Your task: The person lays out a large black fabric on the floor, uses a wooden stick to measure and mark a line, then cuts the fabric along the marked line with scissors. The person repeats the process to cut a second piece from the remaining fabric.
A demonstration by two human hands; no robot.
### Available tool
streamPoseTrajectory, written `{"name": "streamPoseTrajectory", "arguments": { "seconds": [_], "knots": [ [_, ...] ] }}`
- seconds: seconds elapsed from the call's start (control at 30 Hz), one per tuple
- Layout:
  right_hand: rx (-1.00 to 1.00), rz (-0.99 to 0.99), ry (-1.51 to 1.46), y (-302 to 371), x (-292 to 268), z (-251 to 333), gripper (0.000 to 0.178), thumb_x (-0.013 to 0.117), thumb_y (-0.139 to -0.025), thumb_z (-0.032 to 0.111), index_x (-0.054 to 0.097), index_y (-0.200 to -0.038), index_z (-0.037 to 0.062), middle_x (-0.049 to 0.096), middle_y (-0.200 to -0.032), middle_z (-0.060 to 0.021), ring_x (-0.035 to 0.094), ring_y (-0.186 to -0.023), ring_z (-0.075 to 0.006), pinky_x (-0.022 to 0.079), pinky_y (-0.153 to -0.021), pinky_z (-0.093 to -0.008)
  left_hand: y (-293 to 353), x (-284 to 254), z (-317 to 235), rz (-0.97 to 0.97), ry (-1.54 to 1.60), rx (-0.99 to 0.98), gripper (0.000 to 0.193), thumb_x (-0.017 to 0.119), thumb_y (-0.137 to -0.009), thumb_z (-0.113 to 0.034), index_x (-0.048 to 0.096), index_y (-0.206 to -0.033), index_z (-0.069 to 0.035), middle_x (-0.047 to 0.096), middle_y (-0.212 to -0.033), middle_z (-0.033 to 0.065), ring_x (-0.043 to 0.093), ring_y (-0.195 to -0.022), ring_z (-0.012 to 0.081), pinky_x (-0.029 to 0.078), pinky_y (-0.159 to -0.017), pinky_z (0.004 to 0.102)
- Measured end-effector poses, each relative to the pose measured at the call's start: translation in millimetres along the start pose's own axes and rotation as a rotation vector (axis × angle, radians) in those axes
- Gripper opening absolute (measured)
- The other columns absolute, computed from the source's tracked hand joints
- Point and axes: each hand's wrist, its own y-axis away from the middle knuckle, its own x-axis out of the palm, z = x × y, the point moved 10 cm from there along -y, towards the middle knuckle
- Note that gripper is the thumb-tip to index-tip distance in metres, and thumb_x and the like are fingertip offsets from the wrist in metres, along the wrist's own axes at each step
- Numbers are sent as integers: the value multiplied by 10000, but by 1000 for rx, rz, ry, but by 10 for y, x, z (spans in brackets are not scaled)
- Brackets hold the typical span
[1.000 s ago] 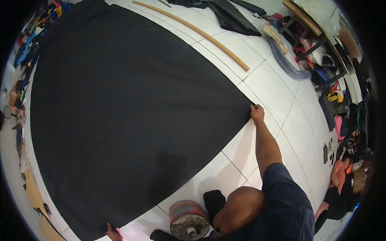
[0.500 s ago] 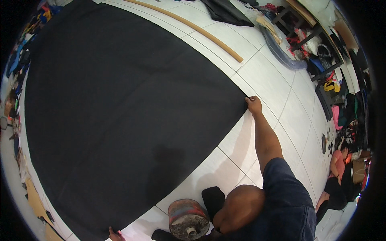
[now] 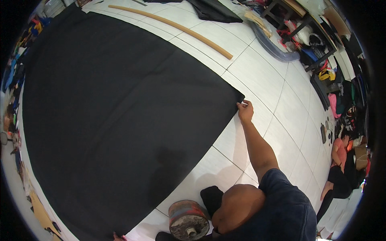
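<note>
Black cloth [image 3: 120, 120] spread flat on tiled floor [image 3: 261, 80]. Your right hand [image 3: 245, 111] pinches its corner; left hand [image 3: 118, 237] at near edge, grip unclear. Pull corner taut, keep edge straight.

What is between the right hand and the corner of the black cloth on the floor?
Nothing visible. The right hand already pinches the near corner of the black cloth, which lies flat on the white tiled floor. The wooden stick and the round weight lie apart from that corner.
</note>
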Motion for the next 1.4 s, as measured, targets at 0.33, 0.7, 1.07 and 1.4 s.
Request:
{"name": "streamPoseTrajectory", "arguments": {
  "seconds": [0.33, 0.7, 1.07, 1.4],
  "knots": [
    [-250, -2, 88, 55, 16, 156, 379, 718, -884, 215, 651, -1172, -21, 695, -1129, -220, 695, -987, -347, 540, -862, -418, -239, 186, 56, 49, 1, 56, 425, 473, -1013, -102, 500, -1396, 80, 584, -1345, 255, 589, -1089, 325, 453, -995, 411],
    [-519, -51, 433, 157, 63, 692, 271, 680, -908, 303, 666, -1094, 107, 629, -1076, -148, 614, -988, -353, 504, -823, -464, -409, 35, 587, 10, 157, -17, 430, 477, -1003, -80, 490, -1403, 80, 581, -1348, 270, 601, -1101, 341, 455, -1000, 423],
    [-491, 298, 757, 161, 564, 536, 627, 377, -1036, 533, 361, -1545, 166, 306, -1617, -116, 223, -1512, -326, 215, -1174, -593, 115, 58, -180, 49, -181, -127, 504, 628, -981, -141, 476, -1415, 66, 565, -1359, 284, 581, -1119, 342, 447, -1008, 429],
    [-415, 387, 684, 31, 633, 543, 676, 444, -1009, 551, 347, -1549, 158, 270, -1630, -111, 218, -1514, -322, 208, -1184, -601, -281, 1, 465, 103, -81, 152, 568, 635, -972, -352, 533, -1401, 5, 522, -1391, 312, 585, -1179, 395, 474, -992, 468]
  ]
}}
